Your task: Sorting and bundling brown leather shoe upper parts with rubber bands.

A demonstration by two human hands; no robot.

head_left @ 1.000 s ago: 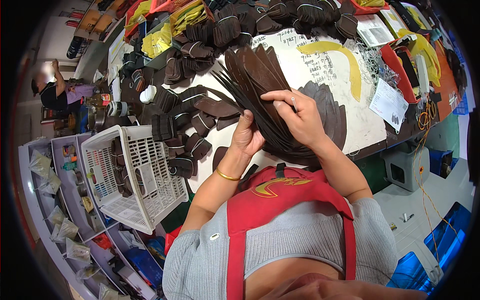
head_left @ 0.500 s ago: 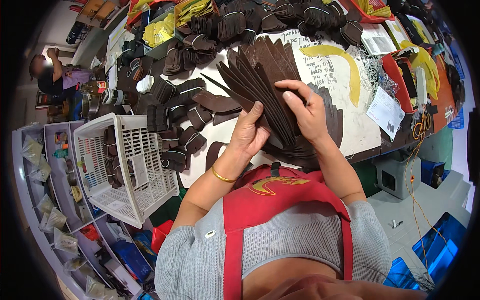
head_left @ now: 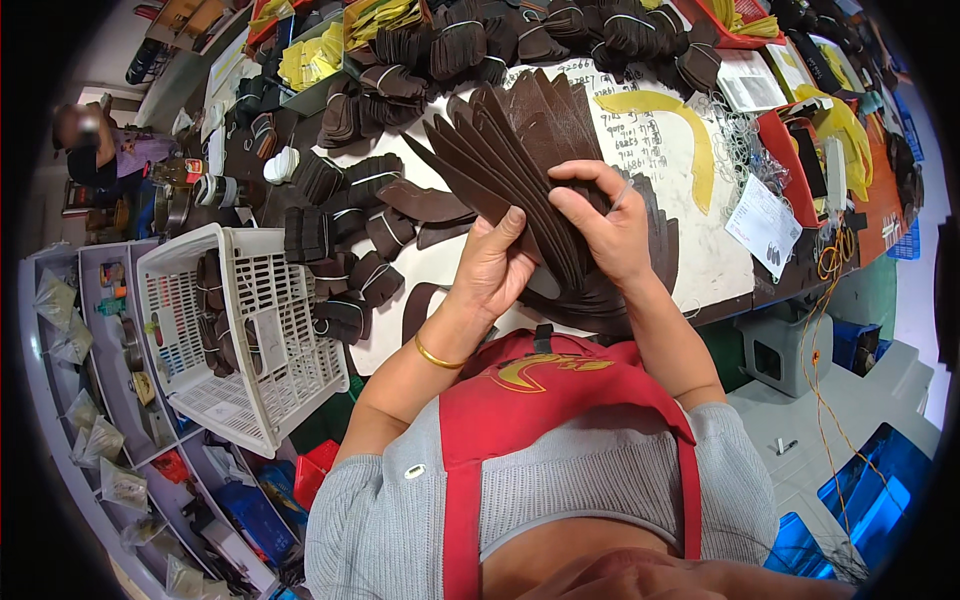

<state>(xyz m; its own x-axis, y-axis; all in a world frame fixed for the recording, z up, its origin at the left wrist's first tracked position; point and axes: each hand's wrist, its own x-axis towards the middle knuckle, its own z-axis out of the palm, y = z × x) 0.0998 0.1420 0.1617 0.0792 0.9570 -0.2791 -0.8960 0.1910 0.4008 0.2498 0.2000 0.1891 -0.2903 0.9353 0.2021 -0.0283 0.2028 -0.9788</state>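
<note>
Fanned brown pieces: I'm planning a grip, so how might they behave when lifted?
The brown pieces seem thin but probably not limp: their ends fan beyond the left hand without visible drooping. No band shows, so they may slide apart.

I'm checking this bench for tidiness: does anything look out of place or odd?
Mostly the pale strings, tangled loose beside the red bin, while nearby dark bundles are neatly tied. The yellow strip also stands out, lying singly on the white tabletop. The brown pieces in the left hand show no plain damage.

Held pcs (head_left: pixel 530 195) over tbl (head_left: pixel 722 268), crate (head_left: pixel 300 415) L, sheet (head_left: pixel 760 222) R
</note>
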